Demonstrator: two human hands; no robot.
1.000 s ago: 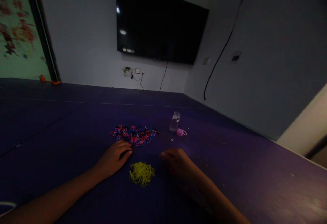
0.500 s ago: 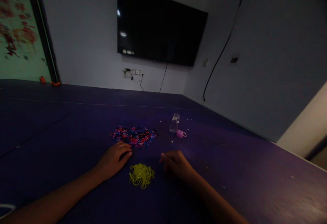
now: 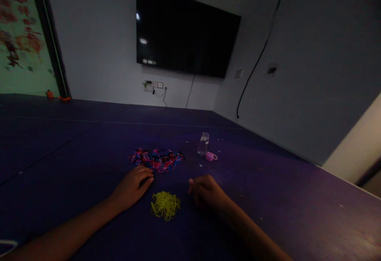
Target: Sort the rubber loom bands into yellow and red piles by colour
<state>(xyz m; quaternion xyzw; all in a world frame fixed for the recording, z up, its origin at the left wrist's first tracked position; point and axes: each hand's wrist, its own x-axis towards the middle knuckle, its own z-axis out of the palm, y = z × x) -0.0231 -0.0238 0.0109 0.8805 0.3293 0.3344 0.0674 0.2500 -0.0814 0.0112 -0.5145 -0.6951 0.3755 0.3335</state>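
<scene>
My left hand (image 3: 133, 185) rests on the purple surface with its fingers stretched out and holds nothing. Its fingertips lie at the near edge of a spread pile of mixed rubber bands (image 3: 157, 160), pink, red, blue and black. To the right, my right hand (image 3: 206, 191) is curled closed on the surface; its palm side is hidden, so I cannot see whether anything is inside. Between and slightly nearer than the hands sits a heap of yellow rubber bands (image 3: 165, 205), touched by neither.
Beyond my right hand, a clear plastic bottle (image 3: 203, 145) stands beside its pink looped cap (image 3: 210, 156). Small white scraps dot the purple surface (image 3: 268, 181). At the back, a dark television (image 3: 187, 30) hangs on the wall, and a black cable (image 3: 253, 70) runs down the right wall.
My right hand has shifted very slightly to the right. The left hand, both band piles, the bottle and the cap stay where they were.
</scene>
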